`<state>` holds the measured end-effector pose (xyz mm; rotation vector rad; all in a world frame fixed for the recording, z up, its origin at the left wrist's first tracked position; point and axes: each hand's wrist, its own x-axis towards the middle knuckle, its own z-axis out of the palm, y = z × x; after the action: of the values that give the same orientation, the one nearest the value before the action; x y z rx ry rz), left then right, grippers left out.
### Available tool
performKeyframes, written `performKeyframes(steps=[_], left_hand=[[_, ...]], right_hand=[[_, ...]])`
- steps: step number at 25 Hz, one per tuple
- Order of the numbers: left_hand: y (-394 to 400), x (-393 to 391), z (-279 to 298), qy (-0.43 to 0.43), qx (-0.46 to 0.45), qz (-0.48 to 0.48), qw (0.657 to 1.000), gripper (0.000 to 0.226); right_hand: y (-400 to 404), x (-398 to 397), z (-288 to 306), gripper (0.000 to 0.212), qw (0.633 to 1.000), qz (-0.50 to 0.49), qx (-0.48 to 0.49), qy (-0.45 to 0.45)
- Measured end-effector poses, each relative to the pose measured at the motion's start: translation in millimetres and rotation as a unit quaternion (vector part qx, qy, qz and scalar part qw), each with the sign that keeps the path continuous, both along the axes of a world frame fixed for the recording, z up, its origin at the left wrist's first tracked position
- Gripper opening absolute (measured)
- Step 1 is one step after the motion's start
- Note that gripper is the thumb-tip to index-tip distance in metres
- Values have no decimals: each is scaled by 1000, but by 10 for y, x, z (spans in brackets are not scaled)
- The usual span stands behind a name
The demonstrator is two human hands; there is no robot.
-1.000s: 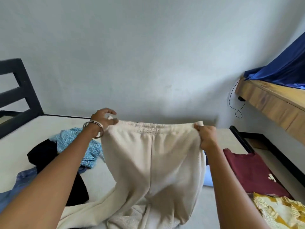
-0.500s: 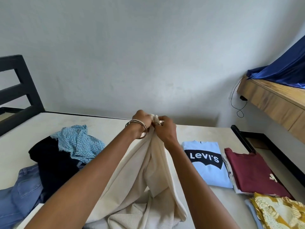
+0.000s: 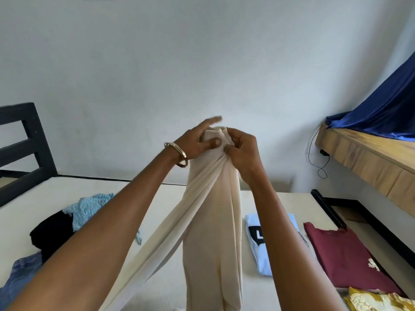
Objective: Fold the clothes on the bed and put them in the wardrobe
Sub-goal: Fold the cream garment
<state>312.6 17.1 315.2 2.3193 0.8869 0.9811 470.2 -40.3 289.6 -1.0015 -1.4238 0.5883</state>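
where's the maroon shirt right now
The folded maroon cotton shirt lies on the bed's right side in the head view, between the light blue printed t-shirt and the black bed frame.

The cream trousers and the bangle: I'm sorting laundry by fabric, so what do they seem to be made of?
The cream trousers look like a soft, matte knit, perhaps cotton fleece: a fine ribbed texture shows, and they drape in loose folds from both hands. The bangle on the left wrist looks like polished metal, gold or brass in tone, with bright glints along its rim. Exact fibre and metal cannot be told.

Soft even daylight, faint shadows on wall (image 3: 202,63); wide-angle bending at edges; left fingertips motion-blurred.
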Motion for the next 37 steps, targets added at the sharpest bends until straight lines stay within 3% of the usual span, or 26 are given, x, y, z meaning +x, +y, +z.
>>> performKeyframes(steps=[2,4,6,8,10,12,14,15,17,20,23,24,26,27,29,34,37], left_hand=[[63,75,326,46,37,37,998,50],[94,189,626,57,167,135,975,45],[82,258,910,30,276,211,937,41],[107,243,1193,7,311,256,915,33],[176,225,1362,40,356,293,886,32],[216,276,1423,59,382,344,856,33],[218,370,1469,44,377,385,841,38],[215,419,1502,43,377,395,837,38],[212,497,1519,69,396,391,828,36],[215,545,1441,105,422,373,820,35],[212,494,1339,104,410,370,827,35],[208,467,1327,99,402,371,831,35],[180,422,1341,84,387,373,839,34],[171,394,1360,72,383,373,842,34],[182,278,1402,50,378,388,839,36],[305,-298,1241,-26,296,458,838,41],[354,-405,1021,-124,239,468,841,40]], right_hand=[[-34,98,271,56,996,14,39,81],[-38,217,312,57,990,24,50,128],[-5,323,122,59,992,67,-39,96],[33,396,-127,45,990,44,-123,45],[29,438,-195,29,979,-169,-100,52],[-25,397,-151,28,920,-389,51,1],[-102,238,-116,31,883,-413,189,-117],[-116,143,-127,31,890,-363,203,-184],[-127,5,-191,30,924,-219,138,-282],[-166,-163,-262,15,968,-147,-8,-201],[-271,-517,-361,60,971,-160,-86,-154],[-269,-637,-423,65,961,-188,-125,-161],[-206,-794,-596,49,932,-221,-208,-197],[-174,-813,-703,36,926,-216,-237,-201],[-115,-662,-909,30,926,-199,-270,-174],[-130,460,-761,30,910,-342,-227,-63],[-348,1053,-173,29,893,-436,-103,-47]])
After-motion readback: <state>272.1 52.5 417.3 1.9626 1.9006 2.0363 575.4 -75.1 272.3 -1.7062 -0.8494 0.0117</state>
